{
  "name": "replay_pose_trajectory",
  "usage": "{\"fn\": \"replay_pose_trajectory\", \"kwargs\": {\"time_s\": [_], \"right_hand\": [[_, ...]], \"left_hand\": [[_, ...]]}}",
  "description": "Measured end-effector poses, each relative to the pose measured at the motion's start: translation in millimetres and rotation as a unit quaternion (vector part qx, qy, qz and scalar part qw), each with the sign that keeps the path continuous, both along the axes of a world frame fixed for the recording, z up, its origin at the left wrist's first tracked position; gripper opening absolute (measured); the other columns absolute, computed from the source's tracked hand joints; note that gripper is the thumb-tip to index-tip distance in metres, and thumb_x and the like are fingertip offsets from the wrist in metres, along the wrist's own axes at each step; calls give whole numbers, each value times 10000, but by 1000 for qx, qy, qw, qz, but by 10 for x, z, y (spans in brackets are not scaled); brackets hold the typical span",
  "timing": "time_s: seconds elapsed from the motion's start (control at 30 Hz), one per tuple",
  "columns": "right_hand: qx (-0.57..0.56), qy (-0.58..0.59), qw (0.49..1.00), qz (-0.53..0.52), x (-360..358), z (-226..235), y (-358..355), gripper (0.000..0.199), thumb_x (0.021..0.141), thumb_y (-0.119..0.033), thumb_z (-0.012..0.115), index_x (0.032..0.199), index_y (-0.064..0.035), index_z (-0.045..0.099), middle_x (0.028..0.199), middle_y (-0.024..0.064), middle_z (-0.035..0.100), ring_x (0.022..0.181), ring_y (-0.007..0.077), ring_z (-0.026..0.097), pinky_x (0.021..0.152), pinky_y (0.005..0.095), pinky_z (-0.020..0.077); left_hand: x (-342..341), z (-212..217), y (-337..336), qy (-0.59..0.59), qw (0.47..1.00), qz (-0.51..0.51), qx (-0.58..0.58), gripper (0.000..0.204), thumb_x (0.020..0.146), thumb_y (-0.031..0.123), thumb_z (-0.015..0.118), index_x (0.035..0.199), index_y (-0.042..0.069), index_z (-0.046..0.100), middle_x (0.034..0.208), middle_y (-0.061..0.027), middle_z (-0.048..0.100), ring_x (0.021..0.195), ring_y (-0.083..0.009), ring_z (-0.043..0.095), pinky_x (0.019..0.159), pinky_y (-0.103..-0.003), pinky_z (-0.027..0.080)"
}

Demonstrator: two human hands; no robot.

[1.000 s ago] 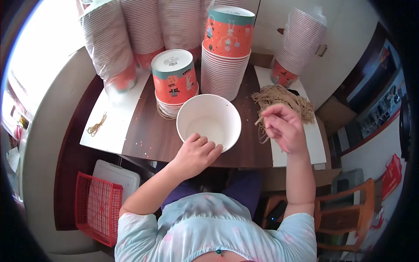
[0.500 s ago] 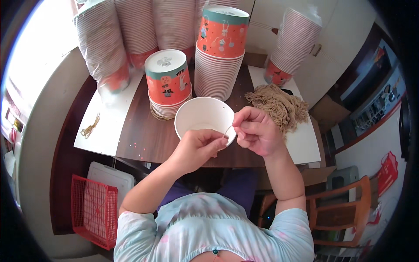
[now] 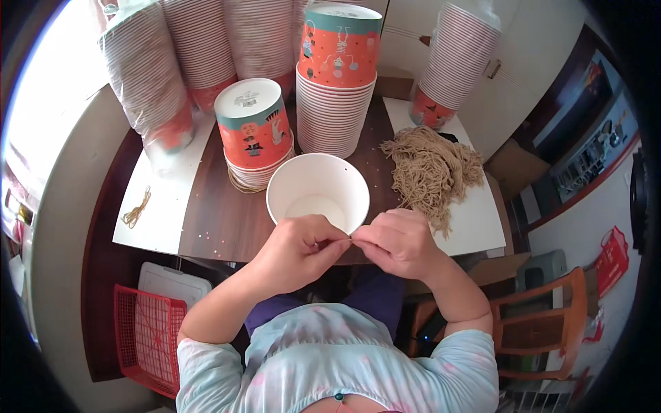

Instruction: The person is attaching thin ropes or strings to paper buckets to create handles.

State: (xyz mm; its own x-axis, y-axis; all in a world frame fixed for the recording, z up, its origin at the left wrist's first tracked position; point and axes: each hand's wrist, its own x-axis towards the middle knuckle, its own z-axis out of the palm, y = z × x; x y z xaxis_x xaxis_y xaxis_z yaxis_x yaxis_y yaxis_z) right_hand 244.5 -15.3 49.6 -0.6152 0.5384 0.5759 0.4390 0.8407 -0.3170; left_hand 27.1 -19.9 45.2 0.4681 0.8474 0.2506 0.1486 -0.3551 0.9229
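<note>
We saw left hand [image 3: 297,251] and right hand [image 3: 399,242] curled nearly closed, fingertips pinched together at the near rim of the white paper cup [image 3: 317,193], touching it; any string between them was too small to tell. Half a second earlier they met the same way; a second earlier the right hand was at the twine pile [image 3: 432,168]. Cup stood near the surface [image 3: 213,220] front edge, orange cup stacks [image 3: 337,82] behind, bare wood to its left.

Cup stacks [image 3: 337,89] block table's far side; bare wood [image 3: 213,220] left of white cup [image 3: 317,193].
</note>
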Motion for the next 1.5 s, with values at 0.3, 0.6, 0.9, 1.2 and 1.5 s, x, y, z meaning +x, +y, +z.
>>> {"fn": "replay_pose_trajectory", "kwargs": {"time_s": [0.3, 0.6, 0.9, 1.2, 1.5], "right_hand": [[-420, 208, 883, -23, -106, -37, -174, 31, 865, -10, 604, 891, -1, 590, 833, 86, 609, 730, 131, 610, 660, 266, 499], [-258, 184, 943, -97, -139, -57, -7, 66, 855, -11, 615, 919, 8, 612, 801, 104, 645, 711, 146, 642, 631, 271, 498], [-338, 159, 917, -137, 30, -151, 451, 84, 860, -80, 645, 877, 1, 656, 744, -35, 600, 657, 23, 509, 601, 207, 425], [-456, 67, 880, -119, -91, -94, 718, 114, 851, -96, 638, 875, 15, 651, 757, -9, 620, 688, 32, 541, 619, 217, 451], [-499, 102, 853, -118, -469, -415, 721, 106, 856, -101, 624, 829, -3, 653, 735, -9, 616, 674, 52, 542, 601, 230, 449]], "left_hand": [[110, -43, -52, 228, 814, 78, 529, 164, 657, 124, 614, 767, 3, 617, 720, -47, 469, 661, -179, 515, 614, -315, 380], [99, 27, 277, 319, 716, 40, 619, 212, 621, 165, 595, 780, 29, 629, 765, -54, 528, 717, -186, 544, 675, -326, 411], [-10, -335, 1680, 314, 877, -5, 364, 325, 737, 183, 682, 1032, 56, 632, 990, -143, 621, 939, -330, 593, 825, -442, 456], [-55, -296, 564, 220, 959, 169, 53, 434, 734, 87, 589, 1149, -31, 549, 759, -176, 640, 700, -321, 642, 686, -380, 513], [-80, -438, 231, 57, 972, 196, -113, 332, 909, 143, 512, 1172, -57, 545, 683, -111, 618, 583, -128, 578, 580, -280, 472]]}}
